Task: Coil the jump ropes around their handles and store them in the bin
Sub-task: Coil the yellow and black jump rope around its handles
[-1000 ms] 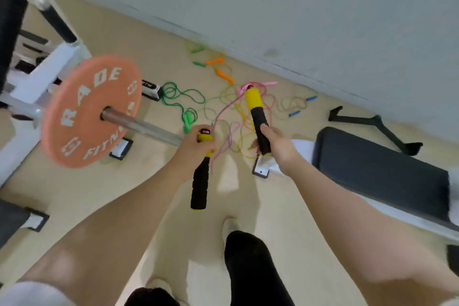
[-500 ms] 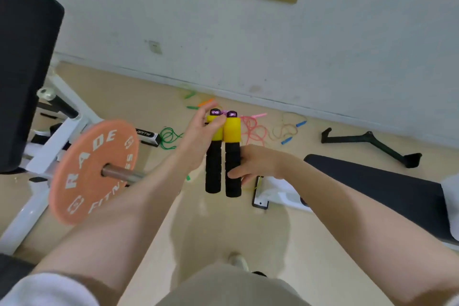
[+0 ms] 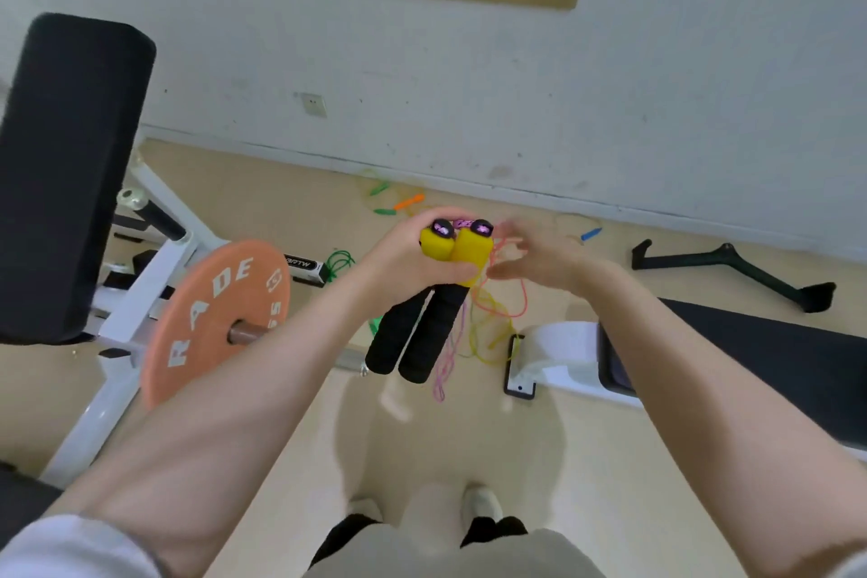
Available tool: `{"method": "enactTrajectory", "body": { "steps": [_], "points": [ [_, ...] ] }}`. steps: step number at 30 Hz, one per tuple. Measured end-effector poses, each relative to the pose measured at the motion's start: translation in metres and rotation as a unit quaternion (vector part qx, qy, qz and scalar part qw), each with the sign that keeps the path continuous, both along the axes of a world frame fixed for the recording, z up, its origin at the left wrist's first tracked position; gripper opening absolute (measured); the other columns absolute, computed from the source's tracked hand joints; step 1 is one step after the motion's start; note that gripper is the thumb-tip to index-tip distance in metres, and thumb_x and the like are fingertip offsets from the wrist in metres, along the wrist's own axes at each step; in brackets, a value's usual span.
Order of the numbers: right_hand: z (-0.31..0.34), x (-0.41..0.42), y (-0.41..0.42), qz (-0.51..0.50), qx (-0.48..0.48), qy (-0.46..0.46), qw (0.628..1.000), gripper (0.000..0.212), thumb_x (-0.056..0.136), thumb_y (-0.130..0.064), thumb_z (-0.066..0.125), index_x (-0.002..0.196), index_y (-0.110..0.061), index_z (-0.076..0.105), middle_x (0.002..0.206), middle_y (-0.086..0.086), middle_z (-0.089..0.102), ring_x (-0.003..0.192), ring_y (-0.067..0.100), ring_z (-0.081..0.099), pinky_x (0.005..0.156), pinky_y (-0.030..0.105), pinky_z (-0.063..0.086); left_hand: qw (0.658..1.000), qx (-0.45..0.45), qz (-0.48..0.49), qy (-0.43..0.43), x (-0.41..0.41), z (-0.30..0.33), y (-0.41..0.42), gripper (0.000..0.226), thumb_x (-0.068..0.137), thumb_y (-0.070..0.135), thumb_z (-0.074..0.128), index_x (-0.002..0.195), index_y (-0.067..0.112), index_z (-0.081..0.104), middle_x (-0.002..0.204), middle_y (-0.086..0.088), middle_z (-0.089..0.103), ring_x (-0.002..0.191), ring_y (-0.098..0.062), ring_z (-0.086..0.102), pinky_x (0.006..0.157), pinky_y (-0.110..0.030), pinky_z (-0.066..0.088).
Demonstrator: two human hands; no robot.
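Observation:
My left hand (image 3: 408, 251) grips two jump rope handles (image 3: 424, 319) side by side, yellow tops up and black foam ends hanging down. Their thin pink rope (image 3: 445, 361) dangles below the handles. My right hand (image 3: 530, 253) is just right of the yellow tops, fingers spread, touching the rope's strands there but gripping nothing firmly. More ropes lie on the floor by the wall: a green rope (image 3: 338, 259), green and orange handles (image 3: 408, 202), a blue handle (image 3: 590, 234) and a yellow rope (image 3: 488, 352). No bin is visible.
A barbell with an orange weight plate (image 3: 211, 319) sits at left on a white rack (image 3: 117, 319) with a black pad (image 3: 70, 164). A black bench (image 3: 750, 366) stands at right, a black bar attachment (image 3: 732, 268) beyond it. A phone (image 3: 518, 366) lies on the floor.
Both handles came together and passed into my left hand, which has raised them. My right hand let go of its handle and opened beside the tops. The view tilted upward.

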State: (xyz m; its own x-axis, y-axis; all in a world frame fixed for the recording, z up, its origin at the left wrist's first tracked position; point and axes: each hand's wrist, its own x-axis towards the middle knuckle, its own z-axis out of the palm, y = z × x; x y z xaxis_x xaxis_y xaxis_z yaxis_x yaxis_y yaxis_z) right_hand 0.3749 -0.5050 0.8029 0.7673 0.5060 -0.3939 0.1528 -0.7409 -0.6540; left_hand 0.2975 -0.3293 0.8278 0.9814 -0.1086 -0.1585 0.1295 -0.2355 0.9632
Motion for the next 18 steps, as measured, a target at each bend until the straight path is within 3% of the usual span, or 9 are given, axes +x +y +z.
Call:
{"method": "enactTrajectory", "body": {
  "steps": [2, 5, 7, 9, 11, 14, 16, 18],
  "points": [
    [0.008, -0.008, 0.008, -0.023, 0.245, 0.127, 0.961, 0.071, 0.078, -0.002, 0.061, 0.137, -0.032, 0.036, 0.144, -0.007, 0.037, 0.137, 0.011, 0.031, 0.1, 0.025, 0.035, 0.999, 0.013, -0.032, 0.002, -0.006, 0.009, 0.01, 0.044, 0.061, 0.014, 0.07, 0.084, 0.052, 0.064, 0.083, 0.033, 0.065, 0.078, 0.003, 0.063, 0.078, -0.021, 0.052],
    [0.016, -0.027, 0.04, 0.038, 0.365, 0.223, 0.903, 0.078, 0.058, 0.003, 0.045, 0.133, -0.02, 0.043, 0.128, 0.001, 0.053, 0.12, 0.019, 0.05, 0.092, 0.029, 0.042, 0.999, -0.01, -0.036, -0.001, -0.013, 0.016, 0.028, 0.044, 0.059, 0.008, 0.068, 0.094, 0.035, 0.064, 0.091, 0.015, 0.067, 0.079, -0.006, 0.063, 0.078, -0.028, 0.053],
    [0.015, -0.039, 0.061, 0.019, 0.393, 0.262, 0.881, 0.065, 0.057, -0.001, 0.046, 0.121, -0.011, 0.052, 0.107, 0.006, 0.062, 0.095, 0.018, 0.059, 0.08, 0.024, 0.047, 0.999, -0.036, -0.012, 0.01, -0.019, 0.017, 0.043, 0.045, 0.056, 0.004, 0.068, 0.095, 0.027, 0.062, 0.089, 0.005, 0.067, 0.076, -0.01, 0.063, 0.076, -0.03, 0.054],
    [0.009, -0.052, 0.075, -0.024, 0.405, 0.304, 0.862, 0.035, 0.061, -0.01, 0.053, 0.095, -0.009, 0.059, 0.076, 0.002, 0.063, 0.064, 0.013, 0.057, 0.067, 0.024, 0.046, 0.997, -0.07, 0.007, 0.023, -0.026, 0.018, 0.059, 0.046, 0.051, 0.002, 0.07, 0.092, 0.022, 0.061, 0.092, -0.007, 0.068, 0.078, -0.018, 0.066, 0.077, -0.036, 0.054],
    [0.003, -0.065, 0.084, -0.036, 0.361, 0.301, 0.882, 0.006, 0.079, -0.017, 0.054, 0.077, -0.011, 0.055, 0.048, -0.003, 0.046, 0.039, 0.009, 0.035, 0.048, 0.023, 0.034, 0.994, -0.097, 0.03, 0.037, -0.031, 0.018, 0.077, 0.044, 0.052, -0.001, 0.07, 0.09, 0.018, 0.059, 0.095, -0.017, 0.069, 0.084, -0.031, 0.067, 0.079, -0.044, 0.056],
    [-0.001, -0.077, 0.099, -0.089, 0.295, 0.237, 0.921, 0.015, 0.093, -0.015, 0.051, 0.082, -0.008, 0.057, 0.04, -0.008, 0.038, 0.032, 0.004, 0.024, 0.036, 0.016, 0.016, 0.992, -0.06, 0.086, 0.063, -0.035, 0.018, 0.101, 0.038, 0.053, 0.002, 0.067, 0.086, 0.021, 0.061, 0.084, -0.011, 0.065, 0.08, -0.031, 0.064, 0.083, -0.045, 0.054],
    [0.008, -0.084, 0.111, -0.109, 0.281, 0.187, 0.935, 0.016, 0.091, -0.017, 0.056, 0.095, -0.002, 0.06, 0.048, -0.008, 0.046, 0.034, 0.003, 0.029, 0.034, 0.015, 0.02, 0.99, -0.019, 0.129, 0.062, -0.036, 0.018, 0.111, 0.035, 0.058, 0.0, 0.071, 0.083, 0.023, 0.061, 0.082, -0.007, 0.063, 0.073, -0.021, 0.065, 0.075, -0.03, 0.056],
    [0.017, -0.093, 0.125, -0.081, 0.218, 0.09, 0.968, 0.023, 0.089, -0.02, 0.06, 0.101, -0.001, 0.059, 0.061, -0.004, 0.051, 0.04, 0.001, 0.037, 0.039, 0.012, 0.029, 0.982, 0.005, 0.186, 0.04, -0.037, 0.017, 0.114, 0.031, 0.069, -0.004, 0.068, 0.079, 0.023, 0.058, 0.073, 0.0, 0.058, 0.056, -0.007, 0.058, 0.055, -0.014, 0.05]
  ]
}}
